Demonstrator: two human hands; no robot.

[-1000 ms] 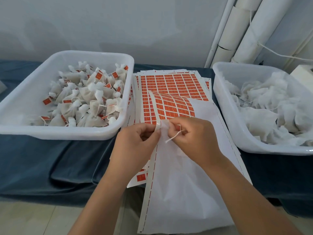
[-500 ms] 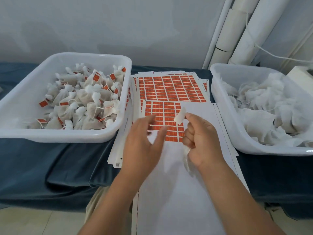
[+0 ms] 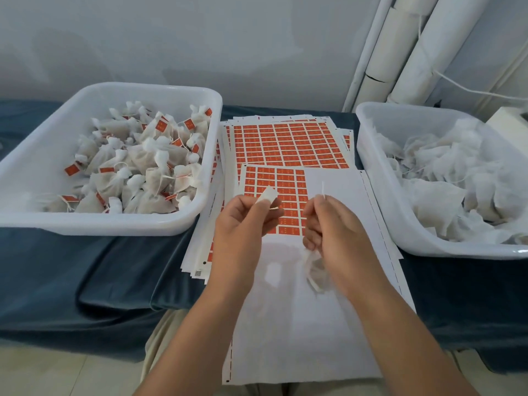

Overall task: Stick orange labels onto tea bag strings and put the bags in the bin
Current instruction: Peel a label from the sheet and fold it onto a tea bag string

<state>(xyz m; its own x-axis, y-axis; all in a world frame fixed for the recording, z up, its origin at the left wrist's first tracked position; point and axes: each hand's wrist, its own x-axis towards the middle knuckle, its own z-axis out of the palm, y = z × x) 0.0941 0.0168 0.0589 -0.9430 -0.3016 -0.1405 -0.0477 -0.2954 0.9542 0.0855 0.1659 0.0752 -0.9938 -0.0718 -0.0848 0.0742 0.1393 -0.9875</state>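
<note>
- Head view: your left hand (image 3: 243, 224) pinches a peeled label (image 3: 268, 194) between thumb and fingers. Its pale side faces the camera and the orange face is hidden. I take the pale side to be the sticky one.
- Your right hand (image 3: 335, 224) pinches the string (image 3: 323, 187) so that a short end stands up above the fingers. The tea bag (image 3: 315, 271) hangs below the palm, over the bare backing paper (image 3: 300, 324).
- Label and string are near each other but apart, so I judge the step in hand to be the joining. Lay the string end across the middle of the sticky side, then fold the label shut over it.
- Hold the label by one edge only. The more glue your fingers cover, the weaker the bond is likely to be.
- Hold the string taut and straight as the two meet. A limp end may land crooked, or stick near the label's edge and pull out.
- Fold so both halves line up, then press flat along the string with thumb and forefinger.
- The finished bag belongs in the bin on your left (image 3: 100, 224), which holds bags with orange tags. The bin on your right (image 3: 457, 251) holds untagged ones, so don't mix them.
- The part-used sheet (image 3: 274, 181) lies just beyond your hands, on the stack of full sheets (image 3: 285, 141) on the table (image 3: 57, 267). It is handy for the next peel.
</note>
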